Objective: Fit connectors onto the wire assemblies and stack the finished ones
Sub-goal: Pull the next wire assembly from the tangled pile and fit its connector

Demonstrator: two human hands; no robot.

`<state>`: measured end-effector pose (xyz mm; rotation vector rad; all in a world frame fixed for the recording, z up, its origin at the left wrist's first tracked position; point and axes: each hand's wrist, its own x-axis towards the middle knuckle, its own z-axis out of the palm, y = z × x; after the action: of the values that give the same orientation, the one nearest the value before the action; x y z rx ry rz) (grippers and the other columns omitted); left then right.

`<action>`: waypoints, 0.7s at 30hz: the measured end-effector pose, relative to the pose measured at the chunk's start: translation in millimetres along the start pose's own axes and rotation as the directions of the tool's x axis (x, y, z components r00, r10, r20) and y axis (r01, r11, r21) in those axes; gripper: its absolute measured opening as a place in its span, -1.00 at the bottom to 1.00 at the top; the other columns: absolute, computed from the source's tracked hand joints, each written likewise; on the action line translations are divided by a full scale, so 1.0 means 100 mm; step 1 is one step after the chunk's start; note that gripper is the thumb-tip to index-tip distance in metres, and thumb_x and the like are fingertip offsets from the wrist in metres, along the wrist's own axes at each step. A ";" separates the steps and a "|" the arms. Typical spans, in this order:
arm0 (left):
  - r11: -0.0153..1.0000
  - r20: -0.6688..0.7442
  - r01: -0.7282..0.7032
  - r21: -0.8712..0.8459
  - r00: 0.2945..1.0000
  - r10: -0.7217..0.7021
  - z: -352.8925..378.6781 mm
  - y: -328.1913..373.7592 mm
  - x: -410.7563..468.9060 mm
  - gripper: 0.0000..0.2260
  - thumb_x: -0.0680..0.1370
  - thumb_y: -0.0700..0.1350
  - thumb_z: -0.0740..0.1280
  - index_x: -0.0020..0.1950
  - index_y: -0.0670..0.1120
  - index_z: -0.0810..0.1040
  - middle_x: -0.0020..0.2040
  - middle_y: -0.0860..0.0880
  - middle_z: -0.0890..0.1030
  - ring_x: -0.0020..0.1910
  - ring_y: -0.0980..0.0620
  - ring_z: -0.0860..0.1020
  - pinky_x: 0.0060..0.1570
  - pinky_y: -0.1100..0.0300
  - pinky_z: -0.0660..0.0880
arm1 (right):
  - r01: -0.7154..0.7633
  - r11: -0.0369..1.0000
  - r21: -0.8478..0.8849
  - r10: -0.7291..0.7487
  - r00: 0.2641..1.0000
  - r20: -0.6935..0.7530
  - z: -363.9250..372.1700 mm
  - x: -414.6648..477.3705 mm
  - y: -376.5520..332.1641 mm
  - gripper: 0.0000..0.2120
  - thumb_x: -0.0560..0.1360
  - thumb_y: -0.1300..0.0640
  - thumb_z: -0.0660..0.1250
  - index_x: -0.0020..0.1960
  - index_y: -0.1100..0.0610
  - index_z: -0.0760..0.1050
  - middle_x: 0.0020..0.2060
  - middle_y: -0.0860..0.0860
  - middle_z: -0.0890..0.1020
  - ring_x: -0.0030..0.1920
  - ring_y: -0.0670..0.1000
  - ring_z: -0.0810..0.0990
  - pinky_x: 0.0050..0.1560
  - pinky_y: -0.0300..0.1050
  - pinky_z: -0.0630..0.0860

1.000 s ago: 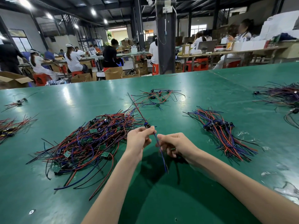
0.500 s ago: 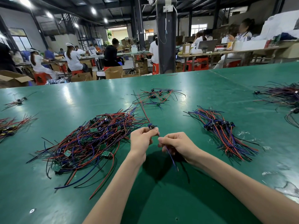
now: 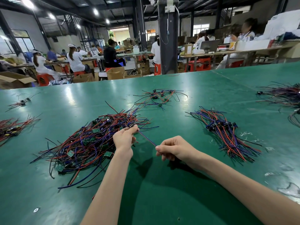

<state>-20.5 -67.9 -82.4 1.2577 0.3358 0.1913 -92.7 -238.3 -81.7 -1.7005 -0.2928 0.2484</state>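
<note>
Two grips held one wire assembly (image 3: 146,138) off the green table (image 3: 162,192). My left grip (image 3: 124,139) was clamped on its connector (image 3: 131,125) end, fingers curled, at the near edge of the big loose pile (image 3: 87,142). My right grip (image 3: 176,148) pinched the other end between thumb and forefinger. The wire ran straight between them. A neater stack (image 3: 224,132) with connectors lay right of the hands, well apart. A small cluster (image 3: 160,96) lay farther back.

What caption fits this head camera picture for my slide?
Left hand and right hand hold one wire taut beside a tangled pile on the green table.
</note>
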 end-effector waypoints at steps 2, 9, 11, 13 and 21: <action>1.000 -0.013 -0.014 0.003 1.000 0.014 0.00 -0.01 0.01 -0.84 0.45 -0.28 0.44 -0.25 -0.18 0.49 -0.56 0.05 0.47 -0.65 0.20 0.28 -0.41 0.27 0.32 | 0.000 1.000 -0.008 0.000 1.000 0.026 0.00 -0.01 -0.01 -0.79 0.52 0.19 0.34 -0.29 0.15 0.60 -0.50 -0.02 0.58 -0.53 -0.15 0.34 -0.49 -0.35 0.25; 1.000 -0.052 -0.018 0.007 0.998 0.019 -0.02 -0.01 0.04 -0.88 0.44 -0.27 0.46 -0.19 -0.21 0.52 -0.31 -0.10 0.54 -0.64 0.19 0.31 -0.40 0.25 0.33 | 0.033 0.998 -0.056 -0.027 0.994 0.109 -0.01 -0.04 -0.01 -0.84 0.54 0.28 0.30 -0.17 0.14 0.59 -0.42 -0.05 0.61 -0.46 -0.15 0.41 -0.39 -0.37 0.36; 1.000 -0.044 -0.024 0.010 0.999 0.024 -0.01 -0.02 0.03 -0.86 0.44 -0.27 0.46 -0.23 -0.19 0.51 -0.33 -0.09 0.53 -0.62 0.17 0.31 -0.40 0.25 0.32 | 0.032 0.995 -0.098 -0.023 0.996 0.090 0.00 -0.03 0.00 -0.79 0.56 0.29 0.27 -0.19 0.12 0.57 -0.44 -0.07 0.60 -0.46 -0.16 0.42 -0.38 -0.35 0.37; 0.999 -0.037 -0.035 -0.004 0.999 0.034 0.01 -0.03 0.03 -0.80 0.44 -0.28 0.45 -0.31 -0.14 0.48 -0.34 -0.09 0.52 -0.61 0.17 0.30 -0.41 0.25 0.31 | 0.026 0.991 -0.130 -0.017 0.997 0.075 0.00 -0.02 0.02 -0.75 0.58 0.30 0.25 -0.23 0.10 0.55 -0.44 -0.07 0.59 -0.46 -0.17 0.43 -0.38 -0.33 0.37; 0.999 -0.049 -0.034 0.019 0.998 0.035 -0.01 -0.04 0.04 -0.80 0.43 -0.26 0.47 -0.32 -0.13 0.49 -0.25 -0.13 0.53 -0.51 0.10 0.32 -0.38 0.22 0.35 | 0.113 0.971 -0.210 -0.099 0.992 0.078 0.00 -0.03 0.00 -0.69 0.59 0.36 0.17 -0.24 0.09 0.48 -0.41 -0.03 0.54 -0.45 -0.18 0.44 -0.35 -0.36 0.38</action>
<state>-17.5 -66.8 -86.6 1.2786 0.3591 0.2502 -95.3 -238.9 -81.6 -1.8851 -0.4737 0.2007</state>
